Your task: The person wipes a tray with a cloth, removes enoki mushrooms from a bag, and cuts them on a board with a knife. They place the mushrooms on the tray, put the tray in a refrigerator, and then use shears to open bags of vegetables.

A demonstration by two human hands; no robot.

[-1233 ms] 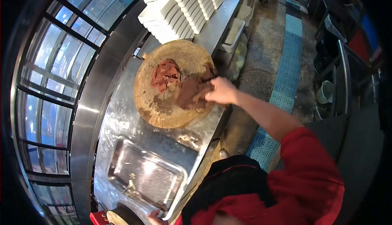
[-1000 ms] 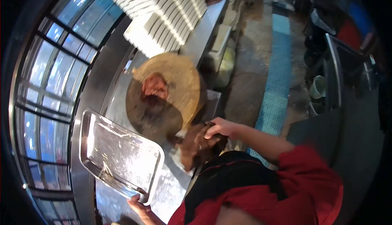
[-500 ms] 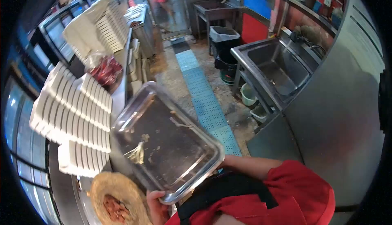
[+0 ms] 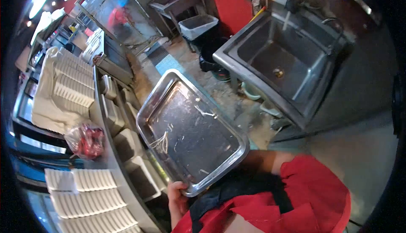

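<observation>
A shallow rectangular metal tray (image 4: 192, 131) is held tilted in front of my body. Pale thin strands (image 4: 162, 142) and small scraps lie scattered on its bottom, which is otherwise bare. My left hand (image 4: 177, 193) is closed on the tray's near left corner, its thumb over the rim. On the other side, my right forearm (image 4: 258, 161) reaches behind the tray's near right corner. The tray hides my right hand and its fingers.
A steel sink (image 4: 277, 64) stands to the right, with black bins (image 4: 211, 55) beyond it. Along the left counter are stacked white containers (image 4: 86, 193) and a plastic bag of red stuff (image 4: 88, 142). Farther off is a person in red (image 4: 118, 19).
My view has turned toward the right, so the sink looks nearer and the round board with reddish pieces has left the view. The tray remains in my grip, slightly farther right.
</observation>
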